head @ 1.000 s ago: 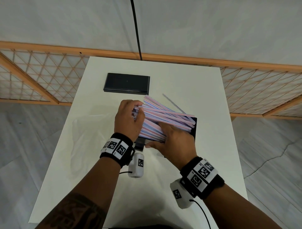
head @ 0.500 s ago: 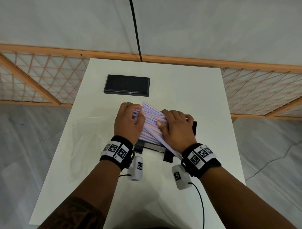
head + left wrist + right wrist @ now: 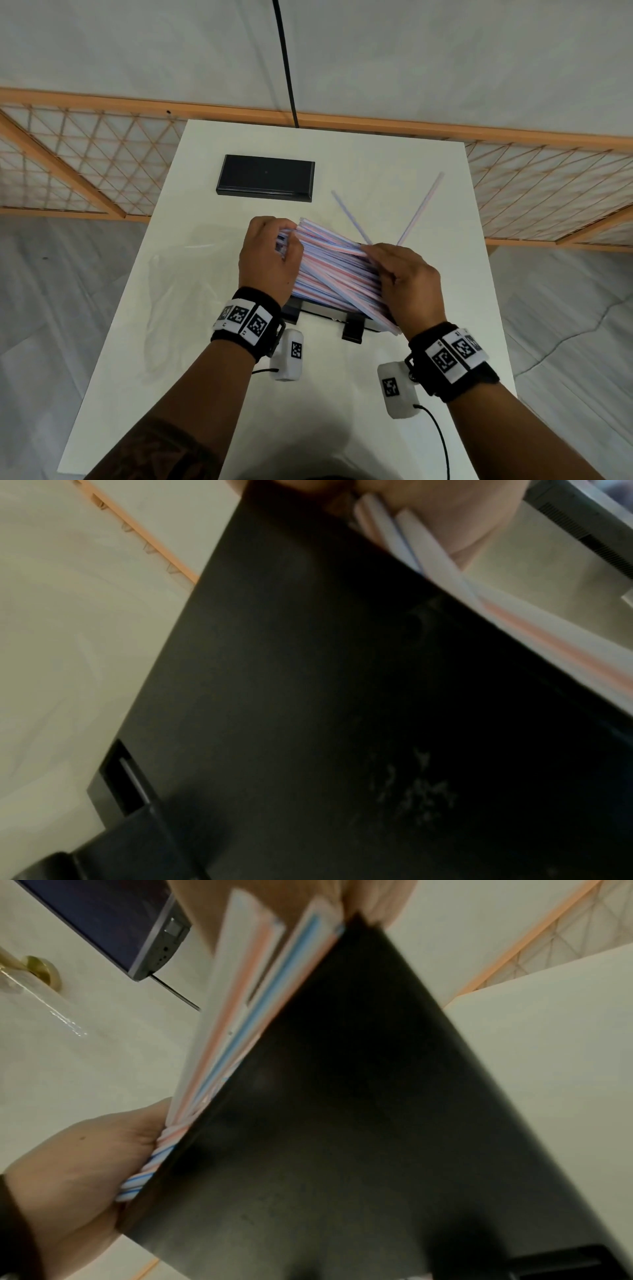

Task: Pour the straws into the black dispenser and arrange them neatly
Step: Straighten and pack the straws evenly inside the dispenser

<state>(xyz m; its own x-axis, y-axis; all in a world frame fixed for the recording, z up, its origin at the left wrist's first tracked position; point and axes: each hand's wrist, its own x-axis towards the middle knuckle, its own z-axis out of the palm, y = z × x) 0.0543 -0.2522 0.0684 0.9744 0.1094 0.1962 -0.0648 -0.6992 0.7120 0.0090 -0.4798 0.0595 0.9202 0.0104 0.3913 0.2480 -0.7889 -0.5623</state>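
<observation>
A thick pile of pink, blue and white striped straws (image 3: 335, 270) lies slanted across the top of the black dispenser (image 3: 322, 312) at the middle of the white table (image 3: 191, 308). My left hand (image 3: 284, 236) curls round the straws' left ends. My right hand (image 3: 380, 257) grips their right ends from above. Two loose straws (image 3: 420, 209) stick out past the far side of the pile. In the left wrist view the dispenser wall (image 3: 308, 696) fills the frame, with straws (image 3: 428, 555) at the top. The right wrist view shows the dispenser (image 3: 377, 1096) beneath straws (image 3: 240, 1010).
A flat black lid (image 3: 265, 178) lies at the back left of the table. A wooden lattice fence (image 3: 85, 161) runs behind the table, and a black cable (image 3: 286, 61) hangs down the wall. The table's edges are near on both sides.
My right hand slid from the top of the pile to its right ends. The pile has fanned wider, and two straws now poke out beyond it.
</observation>
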